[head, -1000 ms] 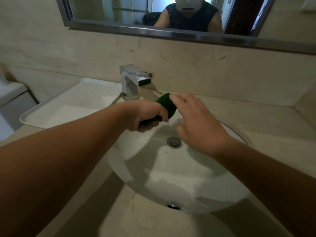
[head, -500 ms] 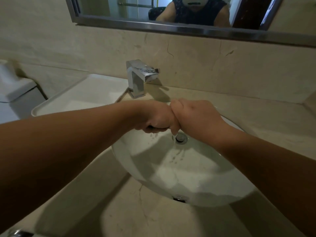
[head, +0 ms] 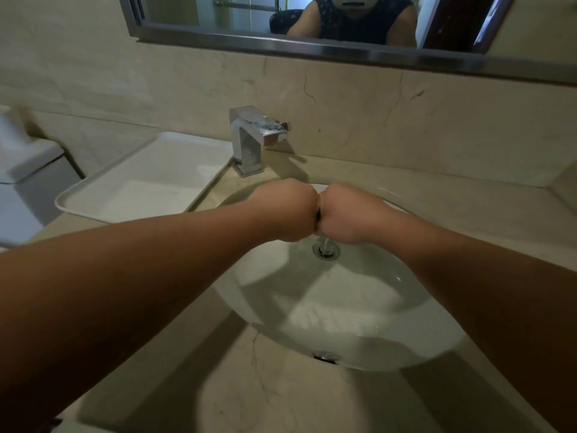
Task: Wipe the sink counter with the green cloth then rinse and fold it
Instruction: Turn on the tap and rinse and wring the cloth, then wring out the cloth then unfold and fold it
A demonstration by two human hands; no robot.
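Wringing is the step in hand, by the look of it: both fists meet knuckle to knuckle over the basin (head: pixel 359 323), with a thin stream of water falling from beneath them toward the drain (head: pixel 325 249). The left hand (head: pixel 285 210) and the right hand (head: pixel 351 215) are each curled tight, fingers pressed together into closed fists, and the green cloth (head: pixel 318 216) shows only as a dark sliver in the seam where the two hands touch. The rest of it is hidden inside the grip, so I cannot tell how it is bunched or how much each hand holds.

Behind the hands the square chrome faucet (head: pixel 254 139) stands on the marble counter (head: pixel 281 398); no water can be seen leaving its spout. A white tray (head: pixel 93 203) sits on the counter to the left, just beside the faucet base, and a mirror (head: pixel 312 23) runs along the wall above.

Judging from this, wiping and rinsing look finished and the squeeze is near its close. The next move calls for loosening both fists, shaking the cloth open above the basin so drips stay in it, finding two corners, and folding it flat. A twisted wet cloth tends to cling to itself, so it may need teasing apart first.
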